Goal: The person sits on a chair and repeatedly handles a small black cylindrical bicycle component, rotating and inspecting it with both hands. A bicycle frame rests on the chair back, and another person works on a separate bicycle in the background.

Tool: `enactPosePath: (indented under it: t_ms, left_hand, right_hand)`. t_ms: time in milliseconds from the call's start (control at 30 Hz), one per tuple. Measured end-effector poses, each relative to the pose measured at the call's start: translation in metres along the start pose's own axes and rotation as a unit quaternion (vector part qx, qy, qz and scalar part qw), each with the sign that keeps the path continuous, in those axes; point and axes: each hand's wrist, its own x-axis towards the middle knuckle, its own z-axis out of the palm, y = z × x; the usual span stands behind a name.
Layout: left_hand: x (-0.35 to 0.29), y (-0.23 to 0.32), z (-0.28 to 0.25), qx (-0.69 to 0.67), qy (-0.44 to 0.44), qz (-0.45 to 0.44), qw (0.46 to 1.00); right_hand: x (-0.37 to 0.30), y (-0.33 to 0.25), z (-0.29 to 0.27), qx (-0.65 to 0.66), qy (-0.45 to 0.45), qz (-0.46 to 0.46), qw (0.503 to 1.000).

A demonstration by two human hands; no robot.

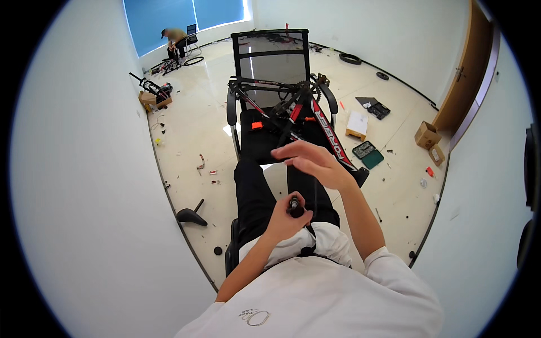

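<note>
Above my lap, my left hand (pixel 284 218) is wrapped round a short black cylinder (pixel 295 209) with a shiny metal tip facing up. I cannot make out its kind. My right hand (pixel 313 160) is raised over my right thigh, fingers stretched out and holding nothing that shows. It is nearest to a red, black and white bicycle frame (pixel 327 130), which lies on a black mesh-backed chair (pixel 270 65) in front of me. A chainring (pixel 315 93) shows near the frame's top. On the seat at the left lies a small orange piece (pixel 257 125).
Right of the chair are a yellow-and-white box (pixel 357 125), opened tool cases (pixel 366 153) and cardboard boxes (pixel 427 135). A bicycle saddle (pixel 193 216) lies on the floor at left, with small parts scattered around. Far left, another person (pixel 176 40) sits bent over parts.
</note>
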Motion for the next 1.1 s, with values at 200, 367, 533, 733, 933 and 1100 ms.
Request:
enactPosePath:
  t_ms: [200, 367, 533, 733, 933, 1100]
  left_hand:
    - [0.010, 0.022, -0.009, -0.093, 0.070, 0.009, 0.993]
    - [0.012, -0.002, -0.029, 0.046, 0.191, 0.031, 0.980]
    - [0.002, -0.001, -0.002, -0.009, 0.029, 0.001, 1.000]
    - [0.011, 0.010, -0.017, -0.090, 0.085, -0.013, 0.992]
    - [0.018, -0.037, -0.038, -0.083, 0.154, 0.062, 0.983]
    - [0.004, 0.005, -0.001, -0.020, 0.049, -0.008, 0.999]
  right_hand:
    - [-0.078, 0.115, 0.026, -0.163, -0.176, 0.132, 0.962]
    - [-0.052, 0.014, 0.060, -0.090, -0.283, 0.027, 0.955]
    - [-0.007, -0.003, 0.000, -0.051, -0.023, 0.031, 0.998]
    - [-0.087, 0.142, 0.036, -0.070, -0.255, 0.020, 0.964]
    - [-0.034, -0.005, 0.037, 0.034, -0.292, 0.082, 0.952]
    - [-0.016, 0.055, 0.007, -0.051, -0.017, 0.042, 0.998]
